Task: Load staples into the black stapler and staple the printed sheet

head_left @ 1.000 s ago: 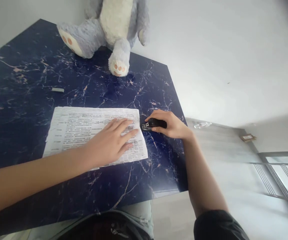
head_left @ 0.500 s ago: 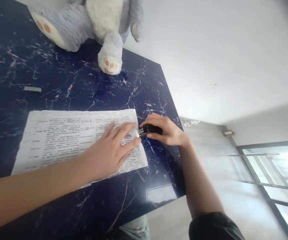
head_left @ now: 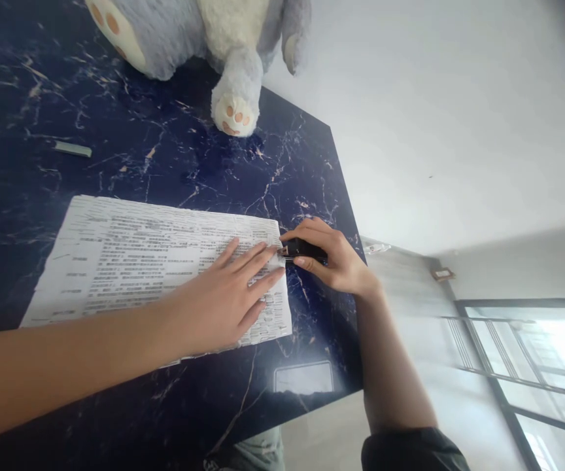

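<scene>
Printed sheets of paper lie on the dark blue marbled table. My left hand rests flat across their right part, fingers spread toward the right edge. A black stapler sits at that edge, its jaw end overlapping the paper beside my left fingertips. Wrapped round the stapler's body is my right hand, thumb on the near side and fingers on the far side. Whether the jaw is pressed fully together is too small to tell.
A grey and cream plush toy sits at the far side of the table. To the left lies a small pale green bar. The table's right edge runs just beyond my right hand, beside a white wall.
The stapler in my right hand has moved left from beside the sheets onto their right edge. My left hand stays spread on the paper. The camera view has shifted.
</scene>
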Motion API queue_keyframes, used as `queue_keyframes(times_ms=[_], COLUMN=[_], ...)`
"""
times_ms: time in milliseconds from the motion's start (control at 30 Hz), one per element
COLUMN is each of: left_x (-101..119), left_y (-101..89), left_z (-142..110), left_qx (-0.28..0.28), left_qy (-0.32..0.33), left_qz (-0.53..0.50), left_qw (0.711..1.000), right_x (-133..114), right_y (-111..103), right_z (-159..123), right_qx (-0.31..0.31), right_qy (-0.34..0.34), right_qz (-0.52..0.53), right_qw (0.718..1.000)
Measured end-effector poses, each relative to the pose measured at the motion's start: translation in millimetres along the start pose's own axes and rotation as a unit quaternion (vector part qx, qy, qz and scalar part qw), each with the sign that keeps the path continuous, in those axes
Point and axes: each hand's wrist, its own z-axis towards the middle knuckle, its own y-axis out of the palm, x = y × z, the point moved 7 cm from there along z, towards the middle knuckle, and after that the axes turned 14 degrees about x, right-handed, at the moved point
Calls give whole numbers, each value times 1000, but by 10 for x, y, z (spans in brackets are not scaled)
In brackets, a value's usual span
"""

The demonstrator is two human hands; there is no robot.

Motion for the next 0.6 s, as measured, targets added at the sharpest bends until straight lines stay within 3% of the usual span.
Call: queue_keyframes(times_ms=[200, 600], left_x=[-25, -20], left_y=[-3, 9], left_z=[20, 45], left_qx=[13, 0], left_qy=[-12, -9], left_qz=[-4, 13], left_qw=[1000, 1000], right_x=[124, 33], right_y=[7, 162], right_z=[16, 63], right_qx=[131, 114], right_qy=[103, 72], right_qz=[-38, -209], right_qw=[985, 968])
